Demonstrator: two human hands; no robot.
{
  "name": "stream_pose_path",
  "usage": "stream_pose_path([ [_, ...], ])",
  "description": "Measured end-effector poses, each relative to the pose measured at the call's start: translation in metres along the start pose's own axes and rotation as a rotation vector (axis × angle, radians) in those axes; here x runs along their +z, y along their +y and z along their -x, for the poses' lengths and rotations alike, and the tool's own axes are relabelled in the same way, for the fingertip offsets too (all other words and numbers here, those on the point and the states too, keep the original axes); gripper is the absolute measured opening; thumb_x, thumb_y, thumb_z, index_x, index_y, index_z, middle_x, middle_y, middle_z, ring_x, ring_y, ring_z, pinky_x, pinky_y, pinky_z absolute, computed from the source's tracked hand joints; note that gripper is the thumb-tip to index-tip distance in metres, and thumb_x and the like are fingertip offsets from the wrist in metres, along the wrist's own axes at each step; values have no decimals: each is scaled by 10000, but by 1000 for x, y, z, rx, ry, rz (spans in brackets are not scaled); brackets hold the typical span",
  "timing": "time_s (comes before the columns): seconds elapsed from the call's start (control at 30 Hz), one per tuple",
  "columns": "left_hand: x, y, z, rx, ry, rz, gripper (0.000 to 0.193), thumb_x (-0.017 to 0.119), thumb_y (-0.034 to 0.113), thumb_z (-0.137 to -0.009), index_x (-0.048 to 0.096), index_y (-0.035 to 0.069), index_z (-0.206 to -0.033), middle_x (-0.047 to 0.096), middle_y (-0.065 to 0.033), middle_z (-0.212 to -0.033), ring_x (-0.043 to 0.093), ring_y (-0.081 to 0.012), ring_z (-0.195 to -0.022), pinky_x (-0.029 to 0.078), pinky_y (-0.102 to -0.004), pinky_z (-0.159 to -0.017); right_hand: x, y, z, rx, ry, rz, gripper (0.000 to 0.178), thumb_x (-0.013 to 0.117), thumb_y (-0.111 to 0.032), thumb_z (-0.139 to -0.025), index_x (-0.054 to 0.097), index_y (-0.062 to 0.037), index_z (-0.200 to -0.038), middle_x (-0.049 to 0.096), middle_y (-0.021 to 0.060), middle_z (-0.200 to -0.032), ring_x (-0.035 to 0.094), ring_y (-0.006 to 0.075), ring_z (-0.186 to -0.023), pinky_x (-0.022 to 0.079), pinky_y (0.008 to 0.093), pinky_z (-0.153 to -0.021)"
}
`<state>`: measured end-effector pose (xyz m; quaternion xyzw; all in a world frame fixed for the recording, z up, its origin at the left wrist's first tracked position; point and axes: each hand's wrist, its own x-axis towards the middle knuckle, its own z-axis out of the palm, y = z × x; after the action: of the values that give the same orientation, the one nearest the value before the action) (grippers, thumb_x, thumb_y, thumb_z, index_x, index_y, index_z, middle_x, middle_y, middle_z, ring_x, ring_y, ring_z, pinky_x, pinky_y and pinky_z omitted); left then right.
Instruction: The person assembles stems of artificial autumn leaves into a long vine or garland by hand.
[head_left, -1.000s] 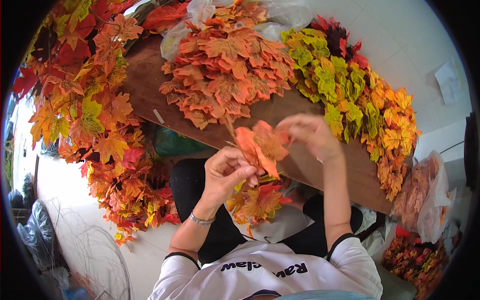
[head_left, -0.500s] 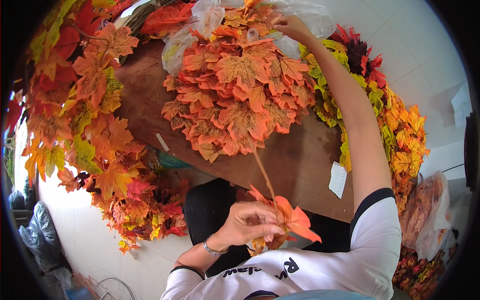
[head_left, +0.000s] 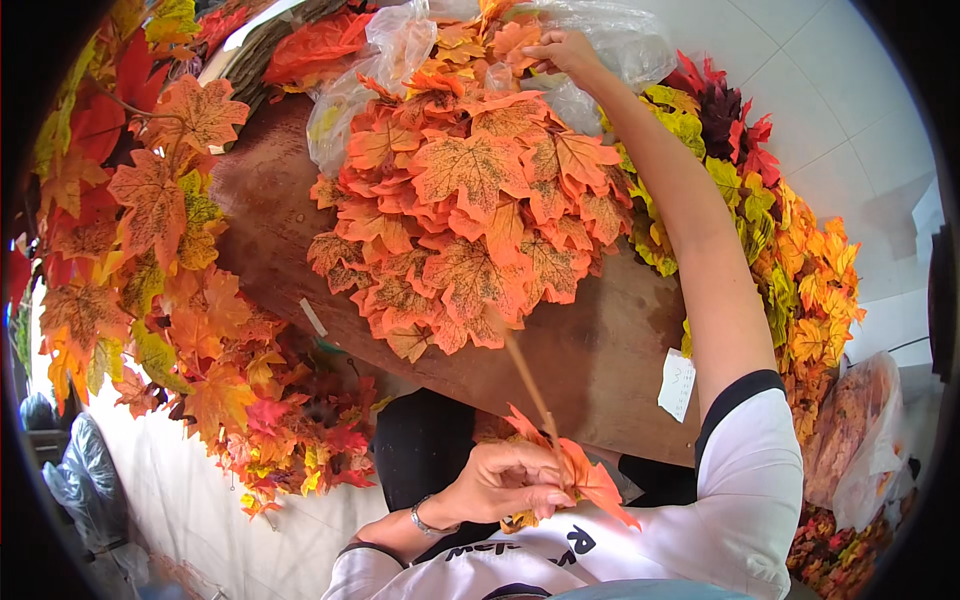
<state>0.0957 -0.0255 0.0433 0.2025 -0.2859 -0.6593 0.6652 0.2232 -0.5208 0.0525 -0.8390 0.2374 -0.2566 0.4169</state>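
Note:
My left hand [head_left: 515, 484], close to my body, pinches a thin brown stem [head_left: 532, 378] between thumb and fingers. Orange artificial maple leaves [head_left: 592, 490] are attached low on that stem, and its upper end runs toward the big heap of orange speckled maple leaves [head_left: 472, 170] on the table. My right arm stretches past the heap's right side. At the far edge my right hand [head_left: 568, 55] has its fingers closed at an orange leaf [head_left: 514, 46], beside a clear plastic bag [head_left: 625, 45]. The fingertips are partly hidden there.
The brown wooden table [head_left: 265, 215] carries a paper slip [head_left: 677, 385] on its right side. Leaf garlands [head_left: 170, 210] hang at the left. Yellow-green leaves [head_left: 735, 195] and yellow-orange leaves [head_left: 815, 290] line the right. A plastic bag of leaves [head_left: 850, 435] stands lower right.
My right hand has shifted slightly left, onto the orange leaf at the far edge. My left hand keeps its pinch on the stem. The view has tilted a little, so the heap appears lower.

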Motion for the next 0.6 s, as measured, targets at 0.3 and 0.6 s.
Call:
stream_pose_path([
  [0.3, 14, -5, -11, -6, 12, -134, 246, 606, -17, -792, 557, -28, -1033, 609, -66, -772, 564, -77, -621, 477, -198, -544, -41, 1, 3, 98, 45, 552, 343, 516, -297, -815, 604, 33, -789, 647, 153, -745, 634, 280, -674, 483, 324, -573],
  [0.6, 12, -6, -6, 43, 65, -125, 144, 585, -16, -808, 537, -15, -943, 618, -78, -759, 569, -76, -598, 463, -190, -531, -47, -43, 36, -189, 397, 175, 314, 542, -309, -799, 622, -13, -867, 626, 137, -783, 566, 256, -682, 437, 340, -607],
])
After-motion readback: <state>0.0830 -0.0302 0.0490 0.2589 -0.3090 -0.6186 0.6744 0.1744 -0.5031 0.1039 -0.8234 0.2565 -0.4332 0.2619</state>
